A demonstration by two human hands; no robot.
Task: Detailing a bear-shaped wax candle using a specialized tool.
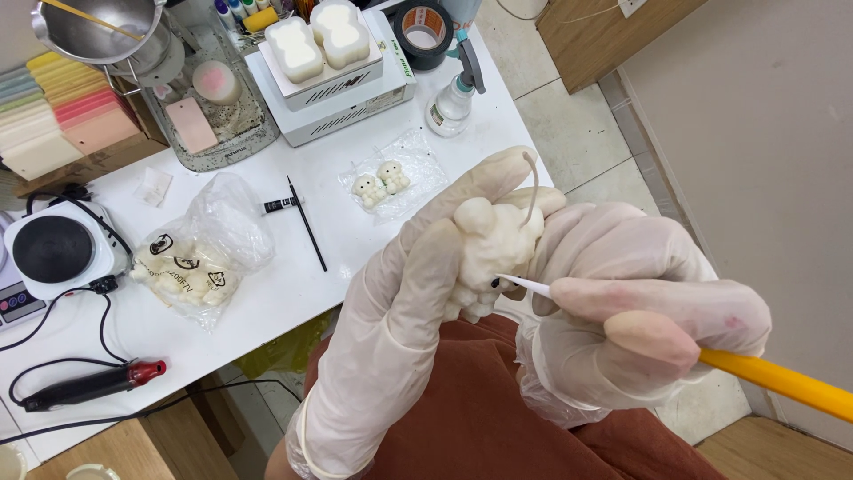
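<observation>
My left hand (400,311), in a pale glove, grips a cream bear-shaped candle (489,253) with a wick sticking up from its top. My right hand (631,302), also gloved, holds a thin brush with a yellow handle (782,380). Its white tip touches a small black dot on the candle's face. Both hands are held over my lap, just off the white table's (293,293) near edge.
On the table lie two small bear candles on plastic film (380,182), a bag of wax pieces (191,262), a black brush (306,222), a spray bottle (451,102), tape roll (422,31), white moulds on a box (320,44), a hot plate (55,249) and a heat tool (93,384).
</observation>
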